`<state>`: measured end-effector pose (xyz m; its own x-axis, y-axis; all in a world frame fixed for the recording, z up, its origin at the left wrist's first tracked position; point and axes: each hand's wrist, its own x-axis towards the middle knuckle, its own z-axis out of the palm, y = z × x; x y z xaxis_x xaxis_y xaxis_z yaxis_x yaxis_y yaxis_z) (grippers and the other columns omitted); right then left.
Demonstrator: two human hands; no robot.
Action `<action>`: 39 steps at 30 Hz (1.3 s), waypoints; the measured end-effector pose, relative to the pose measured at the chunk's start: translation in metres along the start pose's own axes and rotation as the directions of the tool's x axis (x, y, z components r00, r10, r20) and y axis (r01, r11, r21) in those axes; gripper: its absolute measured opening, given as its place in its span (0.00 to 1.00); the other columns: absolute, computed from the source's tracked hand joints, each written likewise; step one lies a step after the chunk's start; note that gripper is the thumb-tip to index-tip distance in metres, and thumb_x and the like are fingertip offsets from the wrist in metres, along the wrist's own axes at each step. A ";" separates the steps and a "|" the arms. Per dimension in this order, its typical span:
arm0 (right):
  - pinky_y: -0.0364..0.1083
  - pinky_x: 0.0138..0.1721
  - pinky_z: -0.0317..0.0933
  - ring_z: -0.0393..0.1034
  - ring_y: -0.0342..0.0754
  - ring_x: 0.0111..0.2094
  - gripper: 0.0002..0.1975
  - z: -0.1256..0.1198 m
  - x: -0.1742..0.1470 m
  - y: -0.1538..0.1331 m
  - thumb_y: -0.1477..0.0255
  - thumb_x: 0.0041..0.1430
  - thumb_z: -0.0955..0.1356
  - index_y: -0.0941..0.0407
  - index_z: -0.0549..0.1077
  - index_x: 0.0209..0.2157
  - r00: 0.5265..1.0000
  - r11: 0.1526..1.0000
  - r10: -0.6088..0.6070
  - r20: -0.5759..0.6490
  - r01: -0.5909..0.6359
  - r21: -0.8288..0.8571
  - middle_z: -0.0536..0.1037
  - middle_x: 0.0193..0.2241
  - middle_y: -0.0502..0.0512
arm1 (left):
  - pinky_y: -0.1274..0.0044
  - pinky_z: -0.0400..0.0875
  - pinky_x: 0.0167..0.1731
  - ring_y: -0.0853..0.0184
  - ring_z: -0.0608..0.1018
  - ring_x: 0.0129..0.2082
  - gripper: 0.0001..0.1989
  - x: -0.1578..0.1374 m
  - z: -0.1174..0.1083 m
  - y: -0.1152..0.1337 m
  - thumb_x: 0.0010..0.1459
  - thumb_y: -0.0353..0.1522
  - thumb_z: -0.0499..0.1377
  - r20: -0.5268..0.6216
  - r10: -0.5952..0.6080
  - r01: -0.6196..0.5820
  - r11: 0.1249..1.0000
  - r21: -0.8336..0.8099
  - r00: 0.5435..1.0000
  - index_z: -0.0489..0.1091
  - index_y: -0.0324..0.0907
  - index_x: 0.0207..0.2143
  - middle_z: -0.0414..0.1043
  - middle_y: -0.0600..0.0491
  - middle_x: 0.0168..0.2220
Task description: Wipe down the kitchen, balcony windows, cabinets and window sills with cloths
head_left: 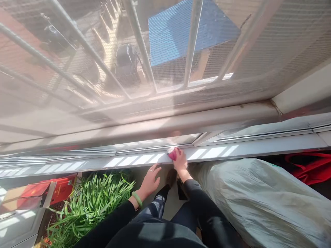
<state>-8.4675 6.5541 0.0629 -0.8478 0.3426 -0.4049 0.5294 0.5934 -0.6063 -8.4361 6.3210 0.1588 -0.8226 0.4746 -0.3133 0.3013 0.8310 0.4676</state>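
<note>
On the white window sill (pixel 209 153) my right hand (pixel 181 162) is closed around a small pink-and-white wad (pixel 172 153). Whether it is a cloth or a sponge I cannot make out. The wad touches the sill, in front of the window track. Lower and to the left, my left hand (pixel 150 179) is held in the air with fingers apart and nothing in it. A ring is on one finger and a pale green bangle (pixel 137 199) circles that wrist. Stripes of sunlight fall along the sill.
Below the sill at left grows a leafy green plant (pixel 95 203), beside red boxes (pixel 60 188). A large pale plastic cover (pixel 261 199) bulges at right, with a red bag (pixel 315 168) behind it. Beyond the sill are a mesh screen and metal bars (pixel 192 44).
</note>
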 end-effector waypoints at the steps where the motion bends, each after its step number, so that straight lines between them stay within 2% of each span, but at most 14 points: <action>1: 0.58 0.62 0.64 0.66 0.65 0.60 0.34 -0.008 0.000 0.011 0.70 0.64 0.67 0.53 0.64 0.71 1.000 1.000 0.017 -0.022 -0.017 -0.008 0.66 0.67 0.66 | 0.55 0.63 0.72 0.52 0.65 0.74 0.28 0.001 -0.001 -0.001 0.62 0.26 0.57 -0.004 -0.004 0.004 1.000 -0.001 1.000 0.71 0.44 0.65 0.61 0.42 0.74; 4: 0.62 0.62 0.63 0.63 0.68 0.63 0.36 -0.036 0.005 0.043 0.69 0.65 0.65 0.58 0.59 0.74 0.986 0.994 0.102 -0.135 -0.108 -0.032 0.64 0.66 0.73 | 0.55 0.64 0.71 0.52 0.66 0.73 0.28 0.004 0.000 -0.006 0.63 0.26 0.56 -0.012 -0.036 0.036 0.999 -0.004 0.999 0.71 0.44 0.65 0.62 0.42 0.73; 6: 0.59 0.60 0.65 0.65 0.66 0.63 0.37 -0.047 0.010 0.052 0.67 0.65 0.67 0.55 0.60 0.73 0.978 0.990 0.132 -0.162 -0.138 -0.029 0.66 0.64 0.70 | 0.54 0.64 0.71 0.52 0.66 0.73 0.27 0.004 0.003 -0.009 0.63 0.26 0.57 -0.003 -0.050 0.050 0.999 -0.004 0.999 0.71 0.44 0.65 0.62 0.42 0.74; 11: 0.54 0.54 0.68 0.74 0.63 0.54 0.42 -0.050 0.014 0.032 0.62 0.66 0.68 0.59 0.53 0.76 0.953 0.958 0.285 -0.106 -0.284 0.024 0.70 0.59 0.72 | 0.55 0.63 0.72 0.52 0.65 0.74 0.27 0.005 0.010 -0.005 0.63 0.26 0.57 0.063 -0.008 0.010 1.000 -0.028 0.998 0.71 0.43 0.65 0.60 0.41 0.74; 13: 0.53 0.52 0.68 0.76 0.61 0.52 0.41 -0.054 0.012 0.030 0.60 0.66 0.68 0.56 0.53 0.76 0.963 0.965 0.262 -0.065 -0.262 0.018 0.71 0.57 0.69 | 0.56 0.64 0.72 0.52 0.65 0.74 0.27 0.007 0.011 -0.001 0.63 0.26 0.57 0.076 0.016 -0.013 0.999 -0.038 0.997 0.71 0.43 0.64 0.61 0.41 0.74; 17: 0.54 0.53 0.67 0.70 0.63 0.58 0.37 -0.062 0.008 0.040 0.61 0.67 0.69 0.52 0.59 0.74 0.982 0.985 0.172 -0.083 -0.174 -0.014 0.69 0.59 0.68 | 0.56 0.64 0.72 0.53 0.67 0.73 0.27 0.014 0.010 0.003 0.63 0.26 0.57 0.064 0.039 -0.037 0.999 -0.028 0.997 0.71 0.45 0.64 0.62 0.43 0.73; 21: 0.57 0.54 0.67 0.70 0.66 0.58 0.41 -0.054 0.015 0.037 0.62 0.68 0.68 0.60 0.53 0.76 0.969 0.974 0.228 -0.095 -0.228 0.016 0.69 0.58 0.74 | 0.56 0.64 0.72 0.52 0.66 0.73 0.26 0.016 0.005 0.005 0.63 0.27 0.57 0.075 0.042 -0.041 0.999 -0.007 0.996 0.72 0.44 0.64 0.62 0.43 0.73; 24: 0.56 0.52 0.68 0.73 0.65 0.53 0.44 -0.054 0.018 0.033 0.61 0.65 0.69 0.61 0.51 0.76 0.964 0.964 0.261 -0.043 -0.258 0.064 0.72 0.55 0.72 | 0.54 0.65 0.71 0.50 0.66 0.73 0.26 0.015 0.004 0.006 0.64 0.27 0.56 0.073 0.050 -0.050 0.999 -0.009 0.996 0.72 0.43 0.63 0.61 0.42 0.74; 28: 0.56 0.53 0.67 0.72 0.65 0.54 0.40 -0.061 0.017 0.044 0.60 0.64 0.70 0.56 0.60 0.73 0.979 0.978 0.197 -0.052 -0.193 0.078 0.72 0.56 0.70 | 0.54 0.68 0.69 0.50 0.67 0.72 0.25 0.011 0.009 0.006 0.63 0.27 0.57 0.061 0.066 -0.065 0.998 -0.022 0.996 0.73 0.45 0.63 0.62 0.43 0.74; 31: 0.59 0.53 0.66 0.68 0.69 0.58 0.40 -0.052 0.018 0.044 0.62 0.66 0.68 0.61 0.57 0.74 0.972 0.978 0.200 -0.123 -0.191 0.082 0.70 0.58 0.76 | 0.55 0.68 0.69 0.50 0.68 0.72 0.25 0.009 0.012 0.003 0.64 0.27 0.56 0.061 0.069 -0.068 0.997 -0.020 0.996 0.73 0.45 0.62 0.62 0.43 0.73; 33: 0.59 0.54 0.65 0.68 0.69 0.57 0.40 -0.038 0.018 0.035 0.63 0.67 0.67 0.63 0.56 0.74 0.975 0.979 0.188 -0.114 -0.177 0.101 0.71 0.57 0.76 | 0.54 0.67 0.70 0.50 0.68 0.72 0.25 0.009 0.014 0.002 0.63 0.27 0.57 0.063 0.067 -0.067 0.998 -0.012 0.996 0.73 0.45 0.62 0.62 0.42 0.73; 35: 0.55 0.52 0.66 0.72 0.64 0.52 0.37 -0.021 0.011 0.023 0.65 0.61 0.71 0.59 0.65 0.71 0.994 0.987 0.098 -0.049 -0.091 0.133 0.74 0.54 0.70 | 0.54 0.67 0.69 0.49 0.69 0.71 0.25 0.011 0.015 0.002 0.63 0.27 0.57 0.069 0.073 -0.073 0.997 -0.004 0.995 0.73 0.44 0.61 0.63 0.41 0.73; 37: 0.49 0.48 0.68 0.74 0.57 0.46 0.33 -0.009 -0.002 0.017 0.68 0.53 0.75 0.51 0.75 0.62 1.000 0.984 -0.017 -0.003 0.017 0.178 0.78 0.49 0.60 | 0.54 0.68 0.69 0.49 0.70 0.70 0.25 0.013 0.016 0.003 0.62 0.28 0.57 0.072 0.097 -0.097 0.995 -0.003 0.993 0.74 0.44 0.61 0.64 0.41 0.72; 39: 0.47 0.47 0.68 0.74 0.53 0.43 0.28 -0.008 -0.014 0.024 0.69 0.51 0.75 0.49 0.79 0.56 0.997 0.973 -0.072 -0.041 0.079 0.215 0.79 0.45 0.55 | 0.55 0.68 0.69 0.51 0.70 0.70 0.24 0.016 0.017 0.003 0.63 0.28 0.57 0.060 0.126 -0.126 0.992 -0.007 0.990 0.74 0.45 0.61 0.64 0.42 0.72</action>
<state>-8.4433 6.5694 0.0588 -0.8842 0.3288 -0.3319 0.4554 0.4480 -0.7693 -8.4401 6.3354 0.1412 -0.7478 0.5918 -0.3010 0.3990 0.7629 0.5087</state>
